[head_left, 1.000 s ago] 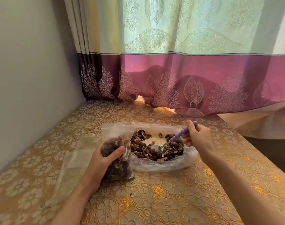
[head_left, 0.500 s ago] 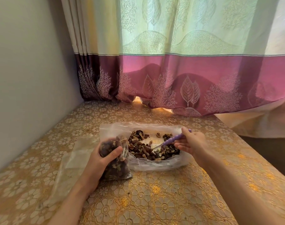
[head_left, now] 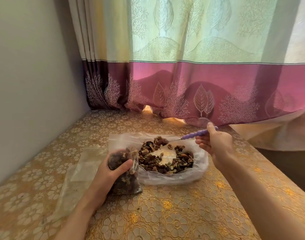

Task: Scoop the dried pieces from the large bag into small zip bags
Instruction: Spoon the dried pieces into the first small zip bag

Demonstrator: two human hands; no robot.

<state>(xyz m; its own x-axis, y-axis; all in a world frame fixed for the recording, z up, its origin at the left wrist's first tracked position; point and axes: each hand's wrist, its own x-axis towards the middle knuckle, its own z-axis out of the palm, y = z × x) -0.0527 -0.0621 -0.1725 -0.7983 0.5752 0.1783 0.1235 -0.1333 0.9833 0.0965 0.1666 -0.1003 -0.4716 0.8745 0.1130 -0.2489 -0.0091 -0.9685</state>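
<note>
On the gold floral tablecloth (head_left: 165,213), large bag (head_left: 198,172) lies open, dried pieces (head_left: 165,163) ringed inside. Left hand (head_left: 110,175) grips a filled small zip bag (head_left: 125,181) upright beside it. Right hand (head_left: 215,144) pinches a purple-handled spoon (head_left: 179,138), its bowl heaped, above the bag.

purple spoon handle (head_left: 198,134), gold floral tablecloth (head_left: 174,213)

The clear small zip bag (head_left: 125,177) stands upright in the left grip (head_left: 108,172), packed with dark dried pieces. Just right of it the large bag (head_left: 172,177) lies open, brown pieces (head_left: 165,163) ringing a bare patch. The purple-handled spoon (head_left: 191,135), in the right grip (head_left: 215,144), carries a heaped scoop above them.
</note>
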